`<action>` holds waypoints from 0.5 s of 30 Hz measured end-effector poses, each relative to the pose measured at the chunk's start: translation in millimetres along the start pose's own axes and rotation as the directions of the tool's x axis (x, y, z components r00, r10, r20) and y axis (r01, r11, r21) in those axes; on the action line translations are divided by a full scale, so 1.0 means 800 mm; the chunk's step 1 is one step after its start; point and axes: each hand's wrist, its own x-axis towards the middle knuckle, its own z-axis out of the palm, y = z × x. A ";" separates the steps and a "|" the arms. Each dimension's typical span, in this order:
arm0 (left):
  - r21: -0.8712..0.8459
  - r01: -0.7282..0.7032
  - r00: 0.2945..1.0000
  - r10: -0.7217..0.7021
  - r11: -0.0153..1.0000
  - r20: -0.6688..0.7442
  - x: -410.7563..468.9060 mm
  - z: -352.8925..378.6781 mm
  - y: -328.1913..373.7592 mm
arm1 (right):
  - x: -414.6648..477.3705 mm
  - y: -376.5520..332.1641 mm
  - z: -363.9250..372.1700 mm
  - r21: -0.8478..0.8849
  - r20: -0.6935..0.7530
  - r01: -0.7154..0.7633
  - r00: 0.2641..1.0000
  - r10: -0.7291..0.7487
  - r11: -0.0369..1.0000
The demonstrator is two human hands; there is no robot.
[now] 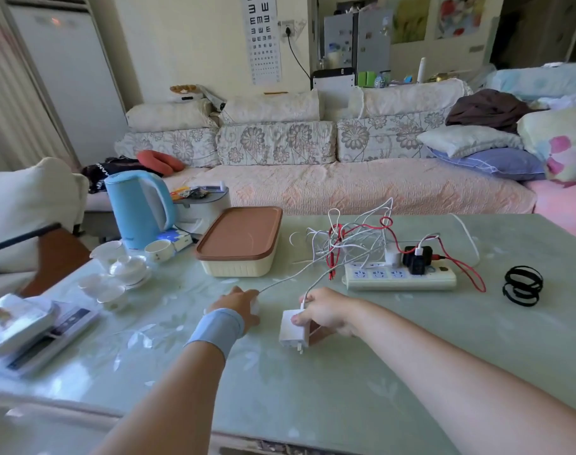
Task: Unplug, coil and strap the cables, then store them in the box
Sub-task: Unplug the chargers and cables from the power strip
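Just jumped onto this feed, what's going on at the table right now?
A person is sorting out the cables. The right hand grips a white charger that is off the power strip, prongs bare. The left hand holds the end of a white cable that runs to the tangle. Two more plugs sit in the strip. The straps lie unused on the right, and the box has its lid on.
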 end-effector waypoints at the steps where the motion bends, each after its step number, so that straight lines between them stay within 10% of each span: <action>1: -0.026 0.009 1.000 -0.009 1.000 -0.004 0.000 0.000 -0.008 | 0.001 0.000 0.009 -0.030 0.048 -0.016 0.999 0.017 0.999; 9: -0.202 -0.128 0.976 0.087 0.971 -0.200 -0.009 -0.007 -0.025 | 0.031 -0.012 0.086 0.076 0.016 0.054 0.998 -0.055 0.996; 15: -0.197 -0.154 0.988 0.158 0.968 0.002 -0.026 -0.004 -0.019 | 0.031 -0.012 0.074 -0.384 -0.122 0.037 0.988 -0.090 0.923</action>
